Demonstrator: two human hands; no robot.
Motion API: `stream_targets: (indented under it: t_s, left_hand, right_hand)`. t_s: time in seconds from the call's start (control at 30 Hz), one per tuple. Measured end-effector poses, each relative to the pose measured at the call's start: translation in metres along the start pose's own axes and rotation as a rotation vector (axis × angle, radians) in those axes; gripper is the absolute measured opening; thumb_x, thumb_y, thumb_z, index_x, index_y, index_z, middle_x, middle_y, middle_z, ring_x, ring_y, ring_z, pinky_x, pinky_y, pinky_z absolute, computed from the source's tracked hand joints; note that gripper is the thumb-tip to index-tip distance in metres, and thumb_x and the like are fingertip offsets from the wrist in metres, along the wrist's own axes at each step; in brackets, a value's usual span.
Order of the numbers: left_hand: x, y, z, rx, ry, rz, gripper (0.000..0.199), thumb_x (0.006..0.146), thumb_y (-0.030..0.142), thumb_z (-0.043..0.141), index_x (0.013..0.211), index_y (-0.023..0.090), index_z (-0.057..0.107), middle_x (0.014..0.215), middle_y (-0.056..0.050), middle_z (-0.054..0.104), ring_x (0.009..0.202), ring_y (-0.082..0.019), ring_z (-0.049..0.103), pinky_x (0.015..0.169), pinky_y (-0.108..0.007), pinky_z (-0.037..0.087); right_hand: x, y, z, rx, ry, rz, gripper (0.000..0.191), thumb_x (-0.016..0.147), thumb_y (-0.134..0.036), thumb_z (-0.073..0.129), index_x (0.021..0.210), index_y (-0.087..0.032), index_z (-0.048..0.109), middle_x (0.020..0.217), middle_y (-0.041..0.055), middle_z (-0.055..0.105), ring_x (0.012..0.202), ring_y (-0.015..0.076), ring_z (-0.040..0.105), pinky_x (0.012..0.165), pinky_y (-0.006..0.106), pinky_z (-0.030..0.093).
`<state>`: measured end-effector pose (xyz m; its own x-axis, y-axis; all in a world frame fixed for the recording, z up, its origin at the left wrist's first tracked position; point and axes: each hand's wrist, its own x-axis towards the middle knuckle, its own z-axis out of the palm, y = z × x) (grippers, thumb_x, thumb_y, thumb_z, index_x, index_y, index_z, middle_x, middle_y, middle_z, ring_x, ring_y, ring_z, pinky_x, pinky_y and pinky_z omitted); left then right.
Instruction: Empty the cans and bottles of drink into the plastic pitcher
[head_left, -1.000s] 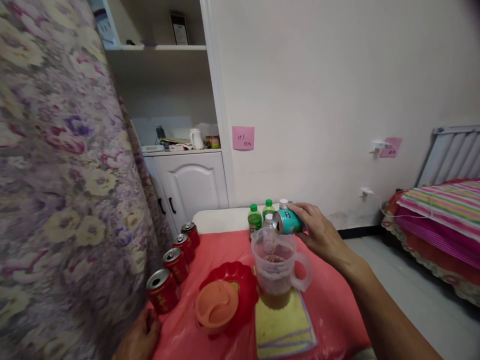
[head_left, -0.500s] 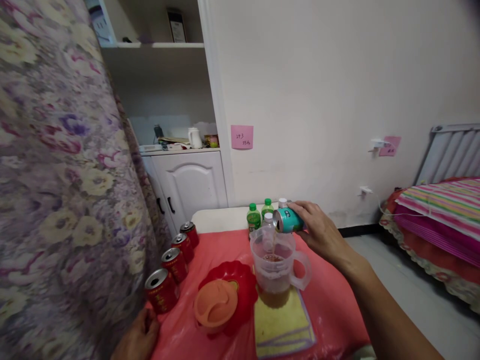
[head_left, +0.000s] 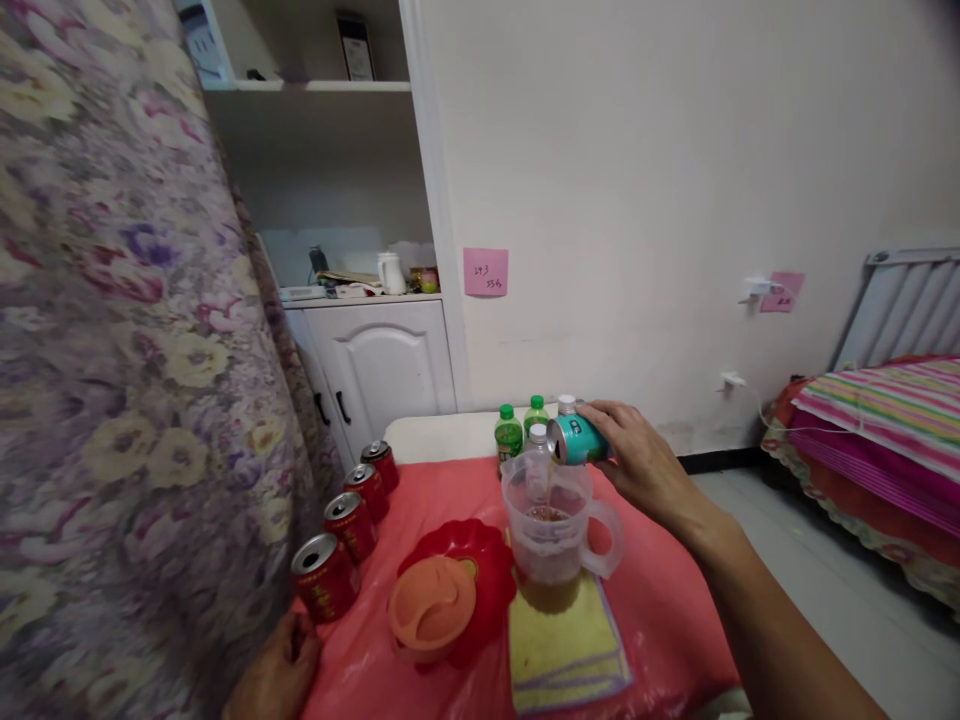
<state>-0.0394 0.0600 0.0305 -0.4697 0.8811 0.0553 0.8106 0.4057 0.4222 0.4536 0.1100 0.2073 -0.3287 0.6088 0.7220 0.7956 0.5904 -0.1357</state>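
My right hand (head_left: 630,450) is wrapped around a teal drink can (head_left: 577,440), tipped to the left. A thin brown stream falls from its opening into a clear plastic pitcher (head_left: 551,540) with a handle on its right. Brown liquid shows low in the pitcher, which stands on a yellow cloth (head_left: 566,650). At the table's lower left my left hand (head_left: 281,665) rests with curled fingers, nothing seen in it. Just beyond it is the nearest red can (head_left: 326,580), opened, at the front of a row of several red cans.
An orange divided bowl (head_left: 431,610) sits on a red scalloped plate (head_left: 491,560). Behind the pitcher stand green-capped bottles (head_left: 508,435) and white-capped bottles (head_left: 537,440). A floral curtain (head_left: 112,400) hangs at left; a bed (head_left: 885,430) is at right.
The view shifts very slightly. My right hand holds the can at the same tilt, and the stream still runs. My left hand stays in place.
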Motion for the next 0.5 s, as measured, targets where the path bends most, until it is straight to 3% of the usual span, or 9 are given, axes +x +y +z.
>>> stream_targets:
  t_s: [0.5]
  left_hand:
    - [0.0003, -0.0023, 0.0014, 0.035, 0.006, 0.004, 0.027, 0.089, 0.042, 0.033, 0.094, 0.025, 0.053, 0.089, -0.009, 0.074, 0.082, -0.029, 0.07, 0.07, -0.035, 0.043]
  right_hand:
    - [0.0002, 0.0005, 0.0013, -0.026, 0.0, 0.001, 0.069, 0.076, -0.002, 0.051, 0.14, -0.027, 0.044, 0.133, 0.0125, 0.056, 0.121, 0.0299, 0.053, 0.1, 0.052, 0.049]
